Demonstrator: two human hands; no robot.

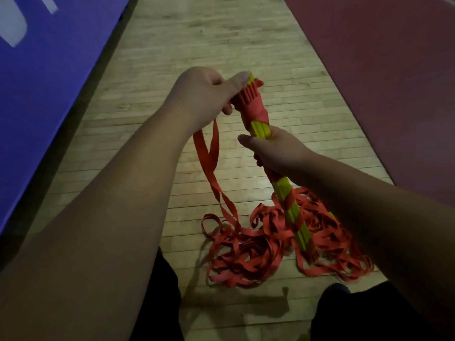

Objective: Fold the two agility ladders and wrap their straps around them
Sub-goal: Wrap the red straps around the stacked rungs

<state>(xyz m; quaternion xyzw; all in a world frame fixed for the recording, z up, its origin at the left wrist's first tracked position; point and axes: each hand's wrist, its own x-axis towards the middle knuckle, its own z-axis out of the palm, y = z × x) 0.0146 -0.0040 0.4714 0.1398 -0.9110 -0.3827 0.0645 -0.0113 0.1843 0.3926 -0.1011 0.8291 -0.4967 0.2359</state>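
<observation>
You hold the rung bundle [261, 130], yellow rungs stacked flat together. Its long axis is steeply tilted. The top end points up and away at your left thumb, and the bottom end points down toward you into the strap pile [246, 252] on the wooden floor [197, 45].

Your left hand [199, 97] clenches the red-wrapped top end, thumb laid along the rung tips. A strap loop [209, 156] hangs from beneath those fingers down to the pile.

Your right hand [275, 150] grips the bundle mid-length, just below the wrapped section.

The white marking [12, 23] on the blue mat [49, 82] is cut off and blurred and cannot be read.
</observation>
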